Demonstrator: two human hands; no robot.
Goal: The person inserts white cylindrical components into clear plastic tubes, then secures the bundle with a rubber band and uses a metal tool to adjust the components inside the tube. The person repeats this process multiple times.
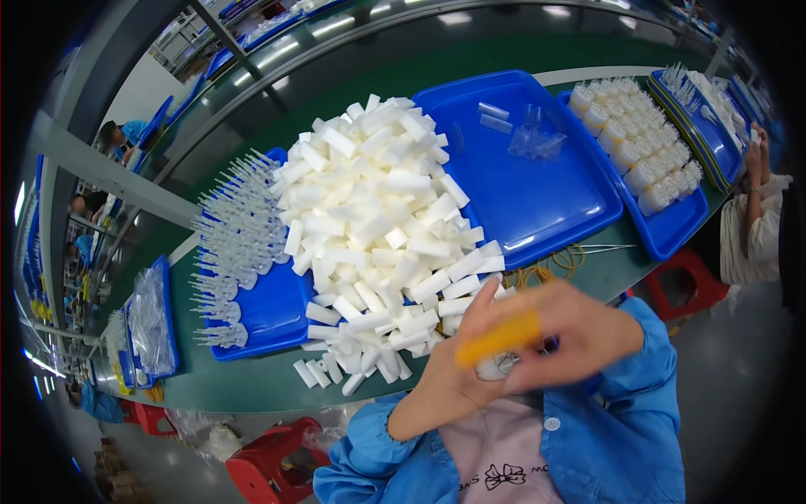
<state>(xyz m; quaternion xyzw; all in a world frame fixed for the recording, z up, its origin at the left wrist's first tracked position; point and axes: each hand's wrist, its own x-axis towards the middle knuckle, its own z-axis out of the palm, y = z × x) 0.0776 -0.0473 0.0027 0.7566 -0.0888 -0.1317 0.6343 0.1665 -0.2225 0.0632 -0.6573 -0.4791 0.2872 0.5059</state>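
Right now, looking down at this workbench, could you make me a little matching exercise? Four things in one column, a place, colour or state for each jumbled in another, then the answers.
Column one
1. White cylindrical pieces
2. Clear plastic pieces
3. Yellow item
4. Sleeves of the person

Column two
A. blurred, at the right hand
B. piled in a big heap
C. blue
D. inside the large blue tray

Right pairs: 1-B, 2-D, 3-A, 4-C
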